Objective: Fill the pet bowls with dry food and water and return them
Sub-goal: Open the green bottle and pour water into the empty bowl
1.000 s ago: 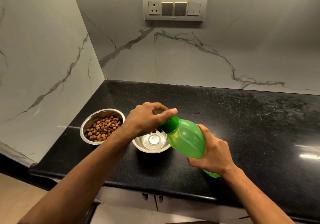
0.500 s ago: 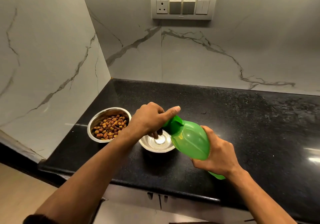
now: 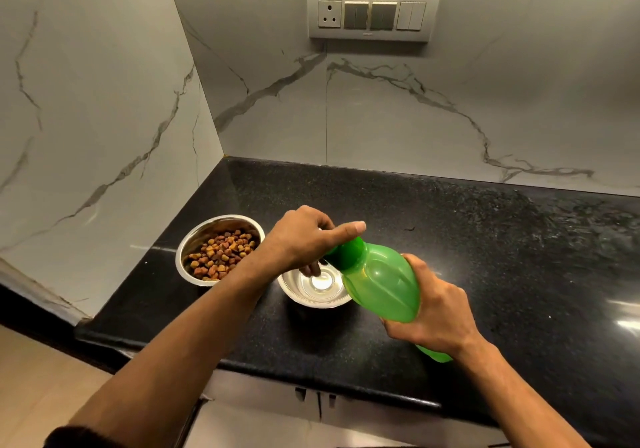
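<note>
Two steel bowls stand on the black counter point(image 3: 485, 257). The left bowl point(image 3: 194, 246) holds brown dry food. The smaller bowl point(image 3: 311, 297) beside it looks shiny inside; whether it holds water I cannot tell. My right hand point(image 3: 436, 316) grips the body of a green plastic bottle point(image 3: 381, 284), tilted with its neck over the smaller bowl. My left hand point(image 3: 308, 239) wraps the bottle's green cap point(image 3: 346, 253), index finger stretched along the top.
Marble-patterned walls meet in a corner behind the bowls. A switch panel with a socket point(image 3: 374, 14) hangs on the back wall. The counter's front edge point(image 3: 311, 378) runs above cabinet doors; pale floor shows at lower left.
The view has shifted slightly. Both hands and the bottle hold nearly the same pose over the smaller bowl, the left hand still on the cap.
</note>
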